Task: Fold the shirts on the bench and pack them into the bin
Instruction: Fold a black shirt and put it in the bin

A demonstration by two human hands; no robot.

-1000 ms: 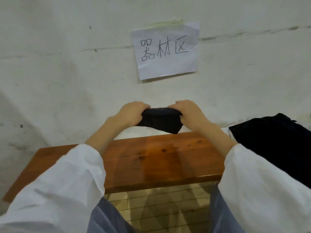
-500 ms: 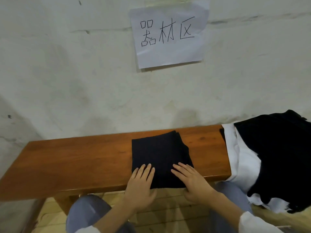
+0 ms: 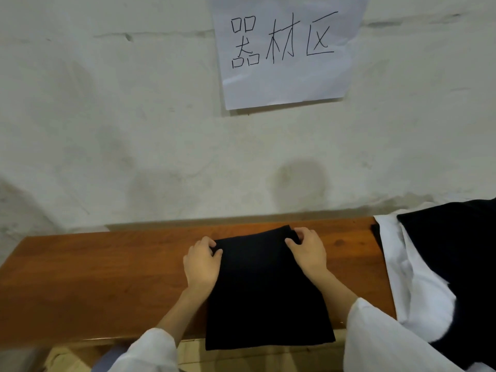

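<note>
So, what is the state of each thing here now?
dark shirt: folded, flat on bench, near edge overhanging.
left hand: pinches its far left corner.
right hand: pinches its far right corner.
white shirt: unfolded, heaped at right.
black shirt: unfolded, atop white shirt.
paper sign: on wall.

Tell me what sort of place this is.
Likely an equipment or storage room: a handwritten sign reading 器材区, equipment area, on a whitewashed wall, above a wooden bench with a dark shirt and piled clothes.
</note>
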